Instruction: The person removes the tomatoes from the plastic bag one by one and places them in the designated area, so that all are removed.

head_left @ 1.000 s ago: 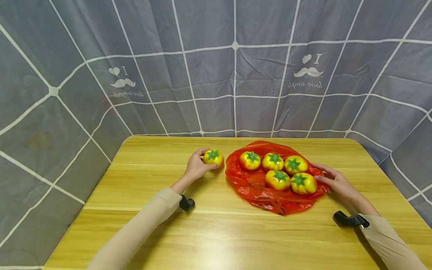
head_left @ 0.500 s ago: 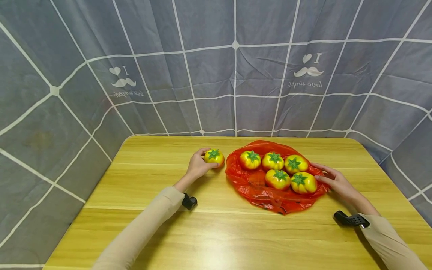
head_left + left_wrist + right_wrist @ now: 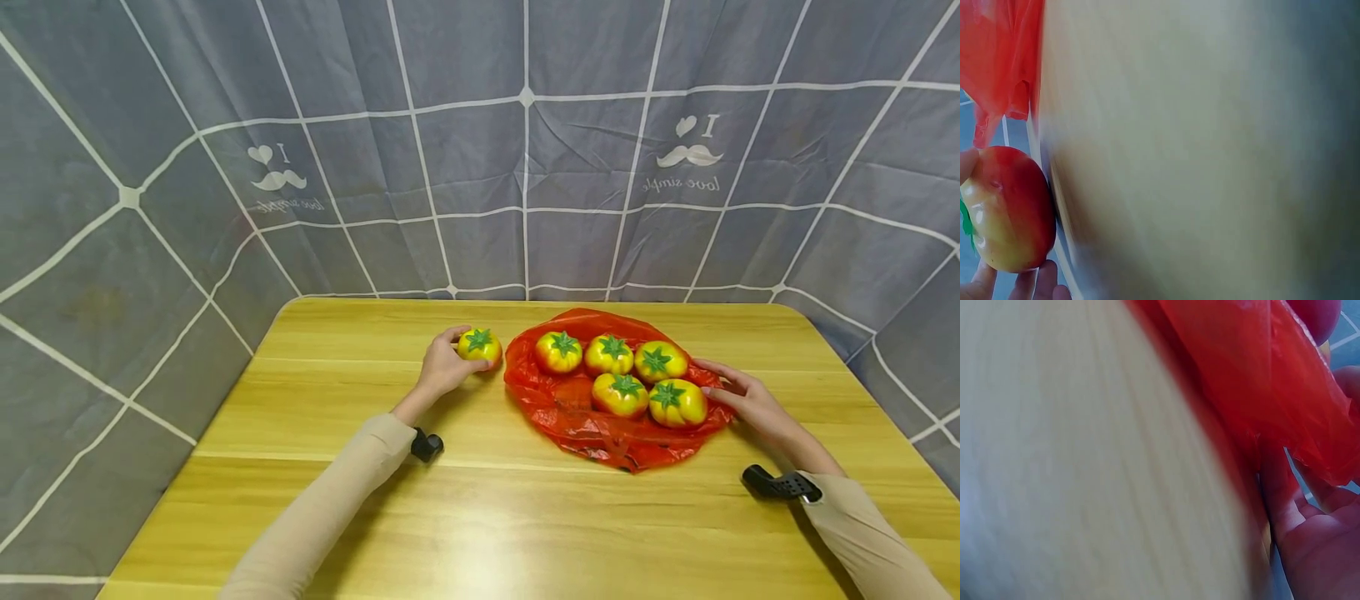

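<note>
Your left hand [image 3: 444, 365] has its thumb and fingers closed round one tomato-like fruit [image 3: 480, 347], taken from the sides with its green leaf uppermost; that side hold seems chosen to suit a smooth, round thing. It sits just beside the left rim of the red bag [image 3: 558, 427], nearer the desk's far edge than its middle. From the wrist view you can't be sure whether it touches the wood or hangs slightly above.

Your right hand [image 3: 750, 404] pinches the bag's right side between thumb and fingers, probably to steady the thin plastic. Five more fruits [image 3: 620, 395] lie on the bag, three along the back and two in front towards the right, leaving a patch of red uncovered at its front left.

For room, the desk [image 3: 525, 517] gives you bare wood from the bag's front towards you, and leftwards to the left edge. Behind, only a narrow strip separates the bag from the far edge and the curtain [image 3: 585, 167].
</note>
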`<state>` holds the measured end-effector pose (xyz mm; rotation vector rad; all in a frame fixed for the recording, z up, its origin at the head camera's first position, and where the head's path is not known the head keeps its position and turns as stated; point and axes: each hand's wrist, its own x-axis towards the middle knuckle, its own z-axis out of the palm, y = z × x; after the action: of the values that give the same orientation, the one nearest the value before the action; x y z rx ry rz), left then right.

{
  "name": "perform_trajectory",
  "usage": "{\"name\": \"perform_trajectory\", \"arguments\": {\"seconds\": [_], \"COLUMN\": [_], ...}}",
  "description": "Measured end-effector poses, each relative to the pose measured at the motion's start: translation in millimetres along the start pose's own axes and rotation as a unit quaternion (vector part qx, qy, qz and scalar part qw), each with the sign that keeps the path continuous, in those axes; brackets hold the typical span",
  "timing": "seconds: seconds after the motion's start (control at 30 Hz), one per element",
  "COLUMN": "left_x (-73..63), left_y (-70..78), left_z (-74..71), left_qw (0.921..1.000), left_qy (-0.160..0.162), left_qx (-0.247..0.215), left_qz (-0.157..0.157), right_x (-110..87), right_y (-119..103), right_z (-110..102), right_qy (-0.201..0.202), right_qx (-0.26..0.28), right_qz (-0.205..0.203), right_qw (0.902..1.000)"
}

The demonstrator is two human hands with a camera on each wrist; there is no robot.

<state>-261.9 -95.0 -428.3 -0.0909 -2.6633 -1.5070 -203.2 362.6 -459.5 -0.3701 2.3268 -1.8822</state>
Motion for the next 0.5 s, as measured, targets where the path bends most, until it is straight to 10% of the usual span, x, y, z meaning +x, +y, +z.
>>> {"name": "perform_trajectory", "arguments": {"seconds": [0.5], "left_x": [-2.7], "left_y": [2.4], "left_z": [0.5], "left_qw": [1.0000], "left_qy": [0.004], "left_qx": [0.006], "left_qz": [-0.003], "right_x": [-0.5], "right_y": [-2.6], "right_z": [0.6], "right_qy": [0.003], "right_qx": [-0.014], "right_qz": [0.005], "right_qw": [0.9999]}}
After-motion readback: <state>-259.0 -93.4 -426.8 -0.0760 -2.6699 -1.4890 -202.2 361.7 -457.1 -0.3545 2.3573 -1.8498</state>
